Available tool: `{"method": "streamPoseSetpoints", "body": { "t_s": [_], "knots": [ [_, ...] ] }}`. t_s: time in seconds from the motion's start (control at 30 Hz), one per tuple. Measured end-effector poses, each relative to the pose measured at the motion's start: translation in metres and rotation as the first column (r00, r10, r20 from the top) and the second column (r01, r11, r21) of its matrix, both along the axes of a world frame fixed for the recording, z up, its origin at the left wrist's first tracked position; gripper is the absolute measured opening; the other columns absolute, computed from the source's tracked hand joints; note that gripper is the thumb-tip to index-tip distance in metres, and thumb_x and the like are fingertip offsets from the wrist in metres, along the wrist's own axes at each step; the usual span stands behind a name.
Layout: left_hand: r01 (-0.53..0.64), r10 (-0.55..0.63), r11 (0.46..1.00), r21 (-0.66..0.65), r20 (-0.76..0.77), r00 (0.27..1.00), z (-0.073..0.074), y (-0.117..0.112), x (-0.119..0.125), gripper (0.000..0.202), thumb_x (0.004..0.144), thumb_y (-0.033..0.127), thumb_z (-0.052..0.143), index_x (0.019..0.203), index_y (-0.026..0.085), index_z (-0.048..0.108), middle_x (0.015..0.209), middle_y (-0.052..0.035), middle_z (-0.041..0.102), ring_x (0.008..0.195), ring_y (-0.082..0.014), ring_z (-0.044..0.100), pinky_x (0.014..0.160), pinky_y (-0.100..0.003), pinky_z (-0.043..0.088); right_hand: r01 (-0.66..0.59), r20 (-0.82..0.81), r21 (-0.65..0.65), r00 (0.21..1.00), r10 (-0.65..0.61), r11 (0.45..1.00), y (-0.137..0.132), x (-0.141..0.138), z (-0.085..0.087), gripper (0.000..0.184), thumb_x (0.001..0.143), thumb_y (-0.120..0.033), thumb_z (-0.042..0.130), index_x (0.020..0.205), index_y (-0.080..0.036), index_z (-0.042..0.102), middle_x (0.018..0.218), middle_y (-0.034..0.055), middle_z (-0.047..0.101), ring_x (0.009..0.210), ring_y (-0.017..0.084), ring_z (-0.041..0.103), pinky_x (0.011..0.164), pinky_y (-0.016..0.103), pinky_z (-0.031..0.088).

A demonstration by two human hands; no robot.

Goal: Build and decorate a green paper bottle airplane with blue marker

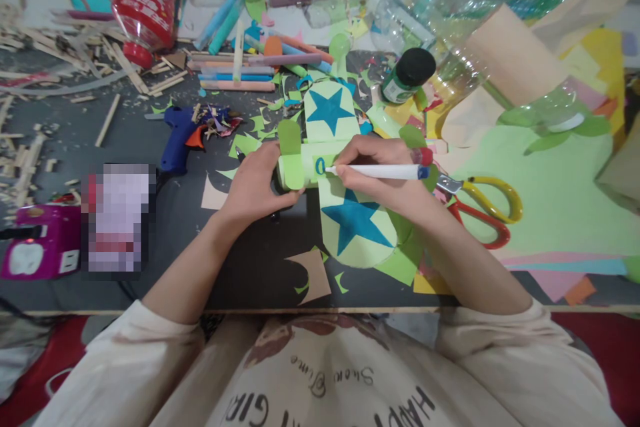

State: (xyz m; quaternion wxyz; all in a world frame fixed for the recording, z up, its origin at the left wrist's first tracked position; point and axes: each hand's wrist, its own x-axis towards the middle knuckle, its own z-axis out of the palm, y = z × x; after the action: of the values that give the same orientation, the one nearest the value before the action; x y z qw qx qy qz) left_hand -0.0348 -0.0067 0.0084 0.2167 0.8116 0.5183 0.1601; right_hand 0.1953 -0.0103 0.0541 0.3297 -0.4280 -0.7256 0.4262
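A pale green paper airplane (309,153) lies in front of me, with a tube body and rounded wings. Each wing carries a blue star (358,220). My left hand (257,183) grips the tail end of the body, thumb on the near side and fingers on the far side. Pinched in my right hand (375,163) is a white marker (387,171) with a blue end, its tip at the body beside a blue painted oval (320,165). The far end of the body is partly hidden behind my right hand.
Scissors (493,203) with yellow and red handles lie right of my right hand. A blue glue gun (179,137) and a phone (120,217) are at left. Behind stand a black-capped jar (407,77), several markers (235,77) and plastic bottles (145,0). Paper scraps (313,277) litter the table.
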Motion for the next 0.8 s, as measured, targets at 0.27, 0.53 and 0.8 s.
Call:
{"method": "streamPoseSetpoints", "body": {
  "t_s": [0.27,0.53,0.8],
  "knots": [
    [0.005,-0.005,1.000,0.006,-0.005,1.000,-0.0006,0.0004,0.0004,0.053,0.078,0.040,0.062,0.125,0.018,0.051,0.122,-0.0138,0.063,0.112,-0.0338,0.061,0.093,-0.043,0.050,-0.030,-0.009,-0.038,1.000,0.029,0.999,-0.0012,-0.0013,0.0036,0.025,0.085,-0.031,0.063,0.063,-0.022,0.053,0.058,-0.0024,0.057,0.052,0.012,0.047,0.051,0.027,0.036],
    [0.007,-0.007,1.000,0.016,-0.004,1.000,0.0002,-0.0001,0.0003,0.051,0.078,0.039,0.062,0.124,0.019,0.051,0.117,-0.0120,0.064,0.109,-0.0319,0.062,0.089,-0.041,0.050,0.065,-0.024,0.002,0.998,-0.065,0.998,-0.0029,-0.0018,-0.0035,0.027,0.089,-0.043,0.063,0.073,-0.022,0.058,0.068,0.0001,0.063,0.061,0.013,0.054,0.052,0.026,0.041],
    [0.012,-0.012,0.999,0.030,0.001,1.000,-0.0024,0.0009,-0.0007,0.052,0.079,0.042,0.061,0.124,0.019,0.052,0.117,-0.0112,0.063,0.109,-0.0315,0.061,0.090,-0.040,0.049,0.028,-0.031,0.018,0.999,-0.028,0.999,-0.0020,-0.0034,-0.0011,0.021,0.086,-0.030,0.064,0.069,-0.021,0.057,0.063,-0.0015,0.062,0.056,0.012,0.052,0.051,0.026,0.039]
  ]
}}
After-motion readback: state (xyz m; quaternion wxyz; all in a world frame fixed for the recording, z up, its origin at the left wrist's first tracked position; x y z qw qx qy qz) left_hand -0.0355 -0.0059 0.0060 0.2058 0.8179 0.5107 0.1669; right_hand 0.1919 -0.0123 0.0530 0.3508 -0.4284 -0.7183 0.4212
